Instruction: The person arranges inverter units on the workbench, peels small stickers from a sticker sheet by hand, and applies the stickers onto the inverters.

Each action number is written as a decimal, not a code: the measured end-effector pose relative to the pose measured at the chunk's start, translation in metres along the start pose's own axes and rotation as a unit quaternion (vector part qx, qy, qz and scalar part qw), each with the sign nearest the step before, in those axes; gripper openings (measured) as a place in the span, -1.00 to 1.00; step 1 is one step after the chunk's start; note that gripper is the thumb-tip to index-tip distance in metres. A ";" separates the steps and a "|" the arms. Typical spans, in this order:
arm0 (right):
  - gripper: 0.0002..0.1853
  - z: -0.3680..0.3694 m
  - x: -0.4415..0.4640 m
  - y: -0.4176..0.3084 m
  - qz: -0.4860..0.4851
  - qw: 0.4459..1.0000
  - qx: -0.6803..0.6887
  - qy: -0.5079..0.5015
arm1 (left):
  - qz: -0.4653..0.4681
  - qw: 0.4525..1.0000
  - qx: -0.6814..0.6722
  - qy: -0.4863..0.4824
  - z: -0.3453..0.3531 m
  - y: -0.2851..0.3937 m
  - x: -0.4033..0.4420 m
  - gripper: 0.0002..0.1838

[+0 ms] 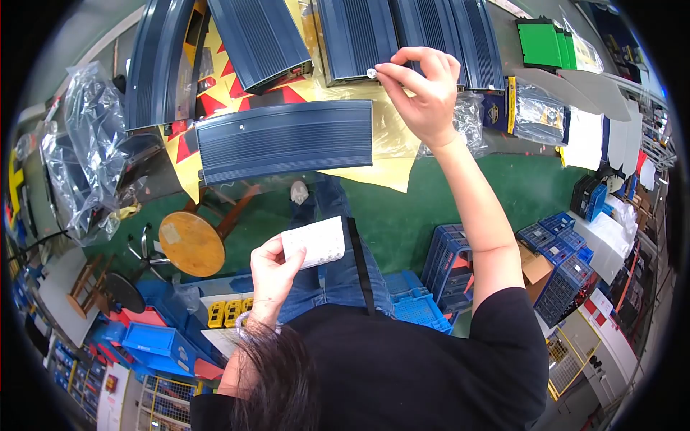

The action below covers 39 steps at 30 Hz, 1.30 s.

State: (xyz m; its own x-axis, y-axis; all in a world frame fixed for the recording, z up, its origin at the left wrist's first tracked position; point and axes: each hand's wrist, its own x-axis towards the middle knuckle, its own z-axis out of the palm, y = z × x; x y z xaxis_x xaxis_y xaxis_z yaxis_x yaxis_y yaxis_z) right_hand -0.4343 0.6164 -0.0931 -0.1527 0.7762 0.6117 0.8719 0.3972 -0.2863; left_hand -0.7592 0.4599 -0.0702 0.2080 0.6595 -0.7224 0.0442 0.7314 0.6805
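My left hand (pixel 275 269) grips a white sheet of stickers (pixel 316 242) by its left end, thumb on top. Small round marks run in rows along the sheet's lower part. Higher up, my right hand (pixel 424 90) pinches a small round silvery sticker (pixel 371 73) between thumb and fingertip, at the front end of a dark blue finned metal case (pixel 356 36). Whether the sticker touches that case I cannot tell. Nearer to me another finned case (pixel 287 140) lies crosswise with a small round spot (pixel 242 127) on its top.
Several more finned cases, such as one at the left (pixel 159 65), stand on yellow and red sheeting (pixel 388 169) on the bench. Clear plastic bags (pixel 93 136) lie at the left. A round wooden stool (pixel 191 243) and blue crates (pixel 417 305) stand on the green floor.
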 end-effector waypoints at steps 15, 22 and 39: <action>-0.87 0.009 0.001 0.006 -0.085 0.996 -0.036 0.004 | 0.009 1.000 -0.010 -0.002 -0.002 0.000 -0.003 -0.77; -0.71 0.000 0.010 0.000 -0.057 0.998 0.033 0.001 | -0.004 0.994 -0.108 0.015 -0.009 0.024 -0.012 -0.79; -0.56 -0.079 -0.004 -0.233 0.435 0.686 0.548 -0.200 | 0.096 0.965 -0.237 -0.050 -0.026 0.074 -0.071 -0.75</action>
State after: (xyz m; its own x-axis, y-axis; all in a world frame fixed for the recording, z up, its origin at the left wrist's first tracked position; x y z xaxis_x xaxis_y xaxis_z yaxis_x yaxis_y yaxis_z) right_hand -0.5997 0.4825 0.0294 -0.1026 0.9379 -0.3314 -0.1251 -0.3427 -0.9311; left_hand -0.7961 0.4717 0.0288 0.2625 0.7884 -0.5563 -0.4527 0.6098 0.6506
